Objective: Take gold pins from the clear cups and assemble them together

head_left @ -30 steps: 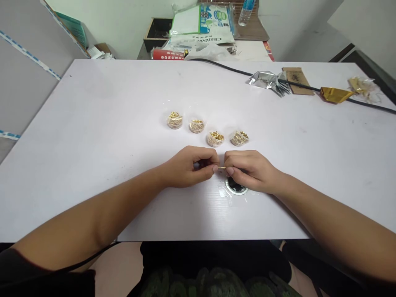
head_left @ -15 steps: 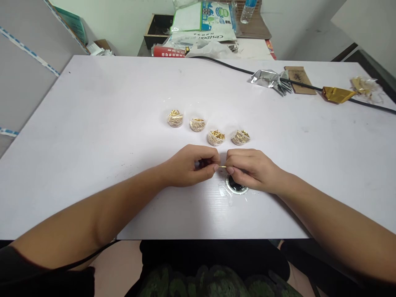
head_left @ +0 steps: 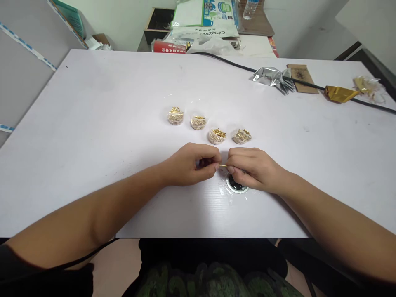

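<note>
Between my two hands runs a thin gold-coloured metal pin (head_left: pixel 223 166), lying roughly level. My left hand (head_left: pixel 198 165) pinches its left end between thumb and forefinger. The right end is gripped by my right hand (head_left: pixel 252 167), whose curled fingers hide part of it. Under my right hand a round black disc with a pale rim (head_left: pixel 237 185) is set at the table surface, partly covered. Just beyond my hands stand small clear cups full of gold pins: a far-left cup (head_left: pixel 175 116), a second cup (head_left: pixel 198 122), a third cup (head_left: pixel 217 136) and a right cup (head_left: pixel 241 136).
Across the back right of the white table (head_left: pixel 108 103) runs a black cable (head_left: pixel 232 63). Silver foil (head_left: pixel 269 76), a cardboard piece (head_left: pixel 302 78), a gold foil packet (head_left: pixel 340 94) and a clear plastic bag (head_left: pixel 368 87) lie along it. Behind are packages (head_left: pixel 204 33) and a bottle (head_left: pixel 250 9).
Both hands keep their pinch on the pin, almost unmoved. The whole view has shifted slightly, with the table's far side a little higher in the picture.
</note>
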`<state>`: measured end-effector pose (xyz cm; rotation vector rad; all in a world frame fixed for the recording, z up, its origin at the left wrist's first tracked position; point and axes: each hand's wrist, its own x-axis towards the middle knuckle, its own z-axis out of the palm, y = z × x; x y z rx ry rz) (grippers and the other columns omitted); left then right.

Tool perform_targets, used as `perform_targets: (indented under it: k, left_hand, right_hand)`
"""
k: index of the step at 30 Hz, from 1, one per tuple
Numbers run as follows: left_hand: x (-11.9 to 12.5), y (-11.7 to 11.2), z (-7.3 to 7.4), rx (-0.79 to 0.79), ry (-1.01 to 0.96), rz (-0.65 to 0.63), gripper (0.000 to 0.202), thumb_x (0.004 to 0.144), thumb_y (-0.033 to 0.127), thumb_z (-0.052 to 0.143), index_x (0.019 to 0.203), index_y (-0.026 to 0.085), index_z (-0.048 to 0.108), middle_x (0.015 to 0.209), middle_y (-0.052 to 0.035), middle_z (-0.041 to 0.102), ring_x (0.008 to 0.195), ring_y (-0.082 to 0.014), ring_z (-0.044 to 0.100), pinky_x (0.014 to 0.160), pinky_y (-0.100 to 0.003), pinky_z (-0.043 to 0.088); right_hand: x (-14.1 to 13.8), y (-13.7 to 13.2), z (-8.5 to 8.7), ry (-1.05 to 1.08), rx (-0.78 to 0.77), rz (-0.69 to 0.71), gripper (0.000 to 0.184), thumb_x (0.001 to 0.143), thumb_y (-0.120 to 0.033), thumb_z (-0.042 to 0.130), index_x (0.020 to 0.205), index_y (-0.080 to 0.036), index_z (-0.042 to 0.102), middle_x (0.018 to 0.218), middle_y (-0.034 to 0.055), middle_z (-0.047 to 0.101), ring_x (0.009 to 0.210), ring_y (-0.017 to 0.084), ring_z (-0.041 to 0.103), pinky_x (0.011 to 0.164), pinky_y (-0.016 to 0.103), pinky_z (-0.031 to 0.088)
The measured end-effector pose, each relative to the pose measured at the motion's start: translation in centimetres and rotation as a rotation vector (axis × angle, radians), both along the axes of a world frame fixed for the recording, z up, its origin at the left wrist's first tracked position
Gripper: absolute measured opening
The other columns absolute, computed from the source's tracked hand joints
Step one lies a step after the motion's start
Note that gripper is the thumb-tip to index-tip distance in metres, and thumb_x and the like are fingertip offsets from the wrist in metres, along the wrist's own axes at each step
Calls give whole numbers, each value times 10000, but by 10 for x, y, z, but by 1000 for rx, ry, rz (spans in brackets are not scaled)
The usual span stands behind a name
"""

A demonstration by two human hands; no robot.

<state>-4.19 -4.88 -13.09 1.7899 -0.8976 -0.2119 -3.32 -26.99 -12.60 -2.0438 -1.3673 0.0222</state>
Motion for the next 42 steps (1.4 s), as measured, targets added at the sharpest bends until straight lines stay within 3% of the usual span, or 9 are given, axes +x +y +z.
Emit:
perform_targets:
  k: [10,20,42]
  left_hand:
    - [0,-1,-1,16,-55,27,95,813,109,509,722,127,529,608,37,460,545,-52,384,522,-175,351]
    - [-1,-1,-3,8,-101,22,100,813,79,506,729,125,531,622,36,459,559,-51,390,537,-173,358]
    - [-3,-3,-7,31,-157,65,129,828,80,498,710,130,494,635,27,456,592,-62,393,562,-193,365]
  right_hand:
    - [0,1,1,18,-2,-1,203,897,-59,447,734,-174,410,638,-1,397,604,108,368,554,243,315]
    - [-1,2,2,177,3,-6,228,933,-105,432,715,-170,412,635,2,449,591,96,403,558,222,340]
    - [-1,3,0,165,-43,-40,216,912,-95,435,711,-167,398,649,-9,441,591,84,404,572,198,352]
